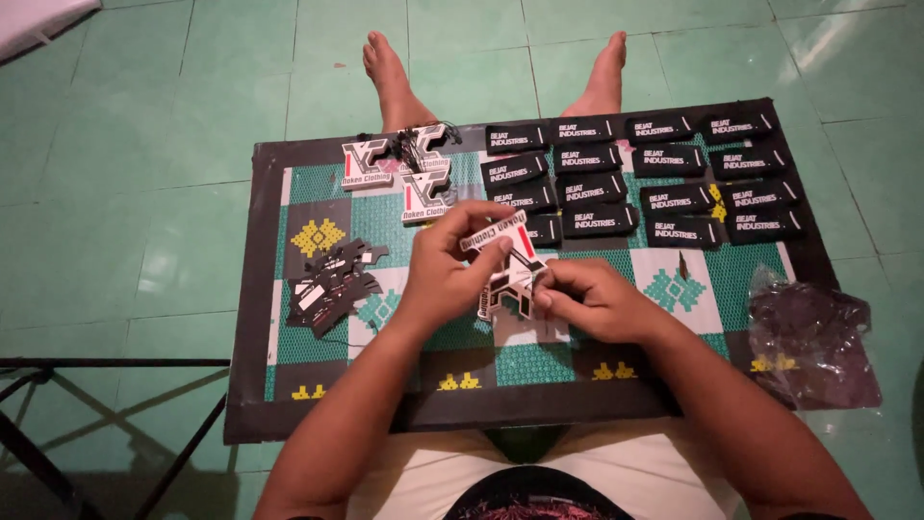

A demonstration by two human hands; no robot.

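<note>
White card tags [508, 258] sit pinched between both hands, left hand [445, 270] and right hand [587, 300], seemingly sharing one bunch.

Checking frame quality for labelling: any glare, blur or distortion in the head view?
Head view: soft overall, the cut-out tag between the left hand and right hand slightly blurred; glare streak on the green floor tiles top right; sheen on the plastic bag; wide-angle bowing at the board edges; forearms and lap dim.

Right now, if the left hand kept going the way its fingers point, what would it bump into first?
Probably the black rectangular labels laid in rows, past the white die-cut tag that the left hand already pinches; depth is unclear.
</note>
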